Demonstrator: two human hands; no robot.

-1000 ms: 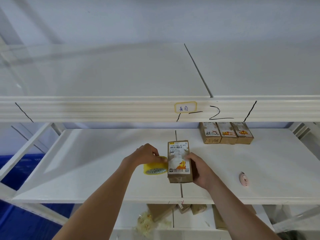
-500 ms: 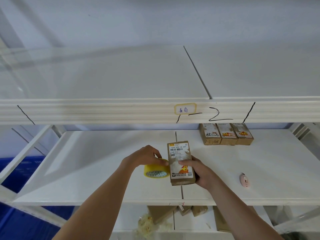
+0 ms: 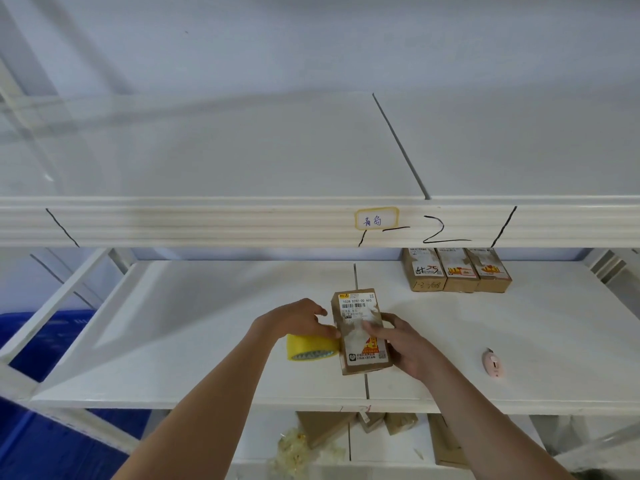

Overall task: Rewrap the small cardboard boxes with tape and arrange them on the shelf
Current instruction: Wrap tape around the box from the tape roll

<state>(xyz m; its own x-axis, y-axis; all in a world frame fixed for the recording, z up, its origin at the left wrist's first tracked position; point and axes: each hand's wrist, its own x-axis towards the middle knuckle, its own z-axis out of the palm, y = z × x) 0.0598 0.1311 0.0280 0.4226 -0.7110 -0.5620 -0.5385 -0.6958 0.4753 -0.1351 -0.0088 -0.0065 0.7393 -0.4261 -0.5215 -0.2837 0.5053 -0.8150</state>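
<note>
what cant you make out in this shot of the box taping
Head view only:
- Tape roll: top hidden under left hand; tape end unseen.
- Held box: right side covered by right hand; label print too small.
- Lower-shelf boxes: cut off by middle shelf.

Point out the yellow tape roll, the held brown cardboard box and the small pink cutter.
yellow tape roll [image 3: 309,345], head view, outer band.
brown cardboard box [image 3: 358,308], head view, label.
pink cutter [image 3: 493,365], head view, body.

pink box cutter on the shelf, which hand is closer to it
Right. The right hand grips the cardboard box, left of the pink box cutter; the left hand holds the yellow tape roll beyond the box.
</note>
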